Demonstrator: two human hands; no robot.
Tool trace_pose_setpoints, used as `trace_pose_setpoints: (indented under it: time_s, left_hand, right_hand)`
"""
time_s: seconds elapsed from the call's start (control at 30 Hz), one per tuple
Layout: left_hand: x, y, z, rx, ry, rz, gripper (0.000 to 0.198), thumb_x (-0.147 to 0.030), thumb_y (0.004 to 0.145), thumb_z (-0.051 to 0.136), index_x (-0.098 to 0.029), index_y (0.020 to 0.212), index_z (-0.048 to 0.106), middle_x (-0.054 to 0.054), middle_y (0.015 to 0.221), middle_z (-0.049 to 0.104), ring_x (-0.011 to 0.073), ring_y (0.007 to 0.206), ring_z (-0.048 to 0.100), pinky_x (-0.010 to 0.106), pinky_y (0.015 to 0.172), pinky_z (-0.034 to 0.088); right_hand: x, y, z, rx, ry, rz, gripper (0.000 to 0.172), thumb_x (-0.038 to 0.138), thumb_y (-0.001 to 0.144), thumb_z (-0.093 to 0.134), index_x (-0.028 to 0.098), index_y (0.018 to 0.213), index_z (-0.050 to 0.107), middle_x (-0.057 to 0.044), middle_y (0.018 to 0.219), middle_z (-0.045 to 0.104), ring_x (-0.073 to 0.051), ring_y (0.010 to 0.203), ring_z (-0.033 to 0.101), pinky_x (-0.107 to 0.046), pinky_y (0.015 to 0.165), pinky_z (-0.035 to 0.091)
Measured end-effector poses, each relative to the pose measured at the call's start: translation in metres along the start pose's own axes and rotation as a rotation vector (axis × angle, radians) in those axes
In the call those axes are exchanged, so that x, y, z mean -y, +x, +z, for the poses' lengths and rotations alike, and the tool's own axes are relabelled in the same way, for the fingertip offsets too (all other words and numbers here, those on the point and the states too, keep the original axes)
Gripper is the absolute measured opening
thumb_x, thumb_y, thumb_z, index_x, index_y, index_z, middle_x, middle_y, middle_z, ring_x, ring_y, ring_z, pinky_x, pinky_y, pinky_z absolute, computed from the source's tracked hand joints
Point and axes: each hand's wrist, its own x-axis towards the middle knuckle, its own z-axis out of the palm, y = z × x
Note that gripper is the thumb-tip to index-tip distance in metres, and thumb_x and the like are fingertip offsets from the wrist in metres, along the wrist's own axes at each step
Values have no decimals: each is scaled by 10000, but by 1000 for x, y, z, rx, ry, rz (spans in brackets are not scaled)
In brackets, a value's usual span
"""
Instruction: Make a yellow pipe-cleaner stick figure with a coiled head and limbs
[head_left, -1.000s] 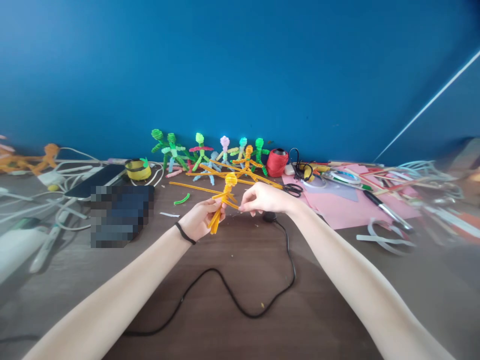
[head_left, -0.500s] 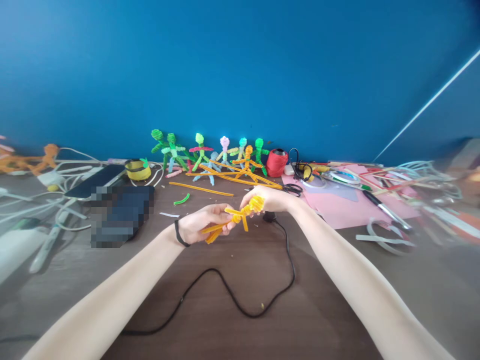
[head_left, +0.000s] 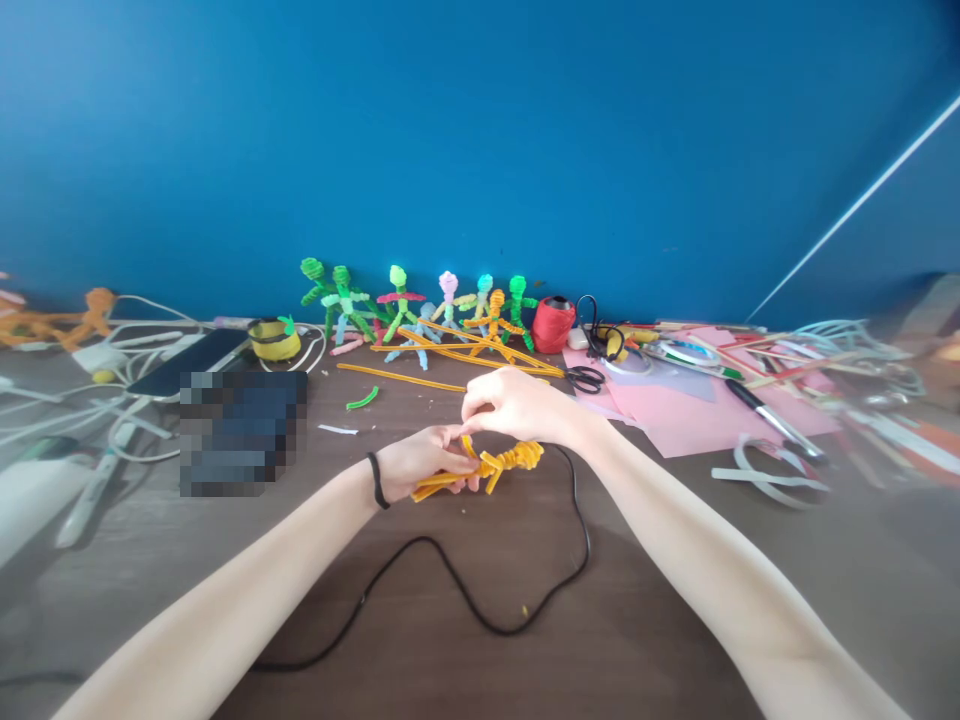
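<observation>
Held above the table is a yellow pipe-cleaner figure (head_left: 517, 457), its coiled head pointing right and its loose ends out to the left. My left hand (head_left: 431, 458), with a black band at the wrist, is closed around the figure's lower part. From above, my right hand (head_left: 510, 405) pinches a short yellow strand sticking up from the figure near the left fingertips. The exact grip of the right fingertips is partly hidden. Behind the hands lie loose orange-yellow pipe cleaners (head_left: 409, 378) and black-handled scissors (head_left: 585, 379).
Several pipe-cleaner figures (head_left: 397, 300) lean along the blue wall (head_left: 480, 140). A red thread spool (head_left: 554, 325) stands beside them. Pink paper (head_left: 675, 420) and a marker (head_left: 765, 415) lie right; a dark pixelated object (head_left: 247, 430) and cables lie left. A black cord (head_left: 465, 600) crosses the front.
My right hand has left the figure's head end and moved left to the strand by my left fingers. The figure has come slightly lower and turned, its head now freely visible.
</observation>
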Motion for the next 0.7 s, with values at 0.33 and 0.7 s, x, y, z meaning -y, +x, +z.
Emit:
trace_pose_setpoints:
  time_s: [0.33,0.7]
  left_hand:
    - [2,6,1,-332,-255,205,107,-6,591,572,-109,595,545,16,518,596,87,448,524,209,492,404]
    - [-6,10,-12,-374,-473,188,140,18,695,489,-84,663,579,35,563,570,82,500,536,190,535,456]
  right_hand:
    - [26,-5,-1,-54,-254,-77,174,179,787,510,132,687,644,-24,717,567,-104,676,464,-231,538,235]
    - [0,-5,-1,-107,45,8,170,250,761,538,132,692,638,-15,678,596,-83,588,462,-224,538,273]
